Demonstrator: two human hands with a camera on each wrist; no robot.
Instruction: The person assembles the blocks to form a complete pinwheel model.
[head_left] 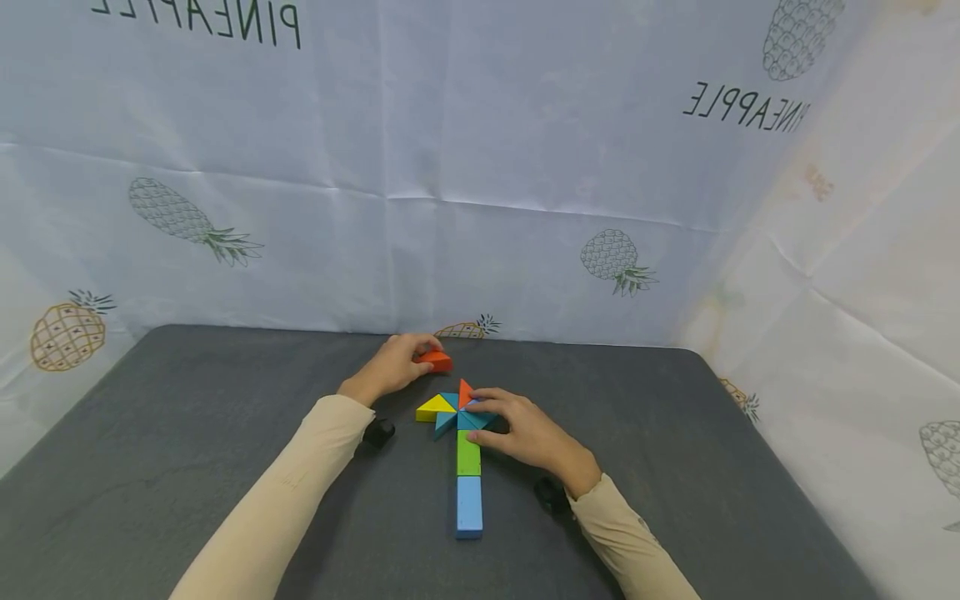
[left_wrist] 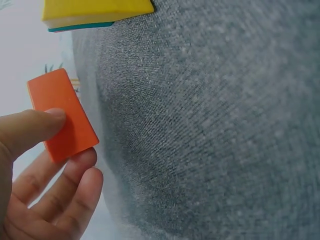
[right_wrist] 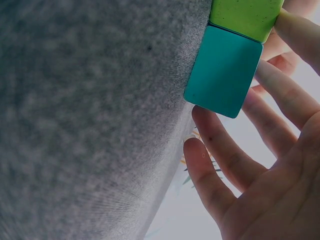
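Observation:
My left hand (head_left: 396, 365) pinches an orange block (left_wrist: 76, 117) between thumb and fingers, beyond the pinwheel-like cluster of blocks. In the head view that block is near the table's far side. My right hand (head_left: 531, 432) lies over the cluster's right side with fingers spread. Its thumb is at the green block (head_left: 468, 457), and its fingertips are beside a teal block (right_wrist: 224, 72) in the right wrist view. A yellow triangular block (head_left: 433, 408), a red triangular block (head_left: 464, 395) and several teal pieces form the cluster. Part of it is hidden under the right hand.
Below the green block, a blue block (head_left: 469, 505) continues the straight stem toward me. The blocks lie on a dark grey table (head_left: 645, 500). A pineapple-print cloth (head_left: 487, 150) hangs behind it. Dark wrist devices sit under both wrists.

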